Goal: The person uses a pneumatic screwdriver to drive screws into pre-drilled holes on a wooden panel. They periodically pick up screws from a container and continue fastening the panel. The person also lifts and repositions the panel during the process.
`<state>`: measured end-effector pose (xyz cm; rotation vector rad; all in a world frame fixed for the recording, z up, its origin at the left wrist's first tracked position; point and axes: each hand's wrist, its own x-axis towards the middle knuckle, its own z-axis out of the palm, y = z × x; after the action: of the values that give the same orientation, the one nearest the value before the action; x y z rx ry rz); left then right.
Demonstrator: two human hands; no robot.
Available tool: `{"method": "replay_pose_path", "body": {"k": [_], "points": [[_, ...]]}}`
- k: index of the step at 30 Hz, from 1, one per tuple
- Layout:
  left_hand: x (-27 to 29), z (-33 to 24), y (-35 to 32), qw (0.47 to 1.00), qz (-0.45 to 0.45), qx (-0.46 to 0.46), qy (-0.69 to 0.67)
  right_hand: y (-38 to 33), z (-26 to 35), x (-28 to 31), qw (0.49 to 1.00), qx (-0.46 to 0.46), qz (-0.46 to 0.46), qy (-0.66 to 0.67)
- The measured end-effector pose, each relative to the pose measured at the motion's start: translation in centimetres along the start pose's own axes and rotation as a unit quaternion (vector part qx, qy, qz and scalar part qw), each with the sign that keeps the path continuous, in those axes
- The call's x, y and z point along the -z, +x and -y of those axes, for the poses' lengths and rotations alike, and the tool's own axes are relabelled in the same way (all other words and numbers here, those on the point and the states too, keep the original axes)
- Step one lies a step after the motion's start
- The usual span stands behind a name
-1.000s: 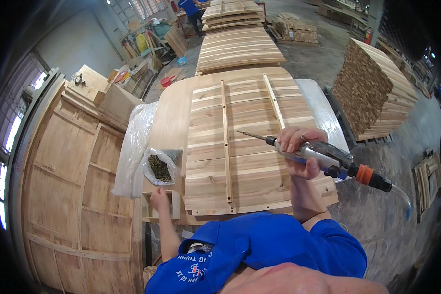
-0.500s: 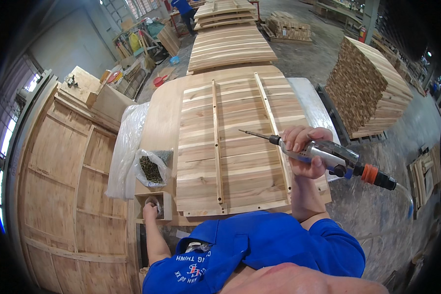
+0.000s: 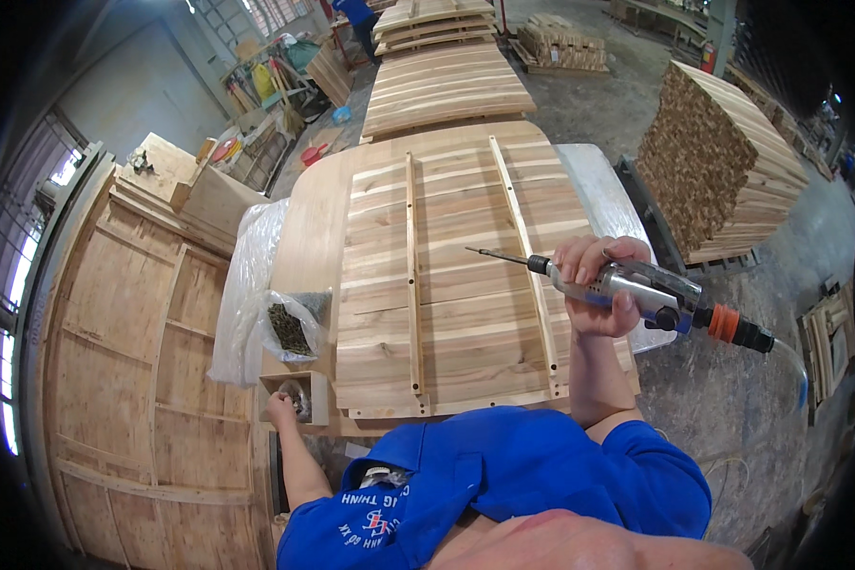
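My right hand (image 3: 598,285) is wrapped round a silver pneumatic screwdriver (image 3: 627,290), whose long thin bit points left above the wooden panel (image 3: 475,337). Two narrow battens (image 3: 412,285) with dark holes run lengthwise on that slatted panel. At the near left, my left hand (image 3: 282,408) is at the left side of a small open wooden box (image 3: 319,399). Its fingers are drawn together, and whatever they hold is too small to make out. Inside the box lies a clear plastic bag (image 3: 302,397). Just beyond stands an open plastic bag of dark screws (image 3: 290,328).
A large framed plywood piece (image 3: 104,380) stands at my left, beside plastic-wrapped boards (image 3: 247,294). More slatted panels (image 3: 446,85) lie ahead. A tall stack of wood strips (image 3: 698,161) stands at the right. The tool's hose (image 3: 796,356) hangs at the right. Another person (image 3: 356,14) is far off.
My left hand has moved left, from inside the small box to its left edge. The right hand keeps the screwdriver raised, almost unmoved. The view has shifted slightly.
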<state>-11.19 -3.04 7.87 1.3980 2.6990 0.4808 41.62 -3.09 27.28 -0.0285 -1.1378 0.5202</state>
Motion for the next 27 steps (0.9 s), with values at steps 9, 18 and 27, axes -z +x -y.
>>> {"method": "replay_pose_path", "body": {"k": [9,18,27], "points": [[-2.3,-10.0,0.5,0.825,0.163,-0.003,-0.542,0.1,-0.9,2.5,0.999,0.000,0.033,0.002],[-2.4,-34.4,-8.6,0.651,0.440,-0.087,-0.612,0.5,-1.7,4.5,1.000,-0.006,0.005,-0.007],[-5.5,-43.1,-10.7,0.593,0.480,-0.117,-0.636,0.5,-3.3,7.4,0.996,-0.004,0.001,-0.086]]}}
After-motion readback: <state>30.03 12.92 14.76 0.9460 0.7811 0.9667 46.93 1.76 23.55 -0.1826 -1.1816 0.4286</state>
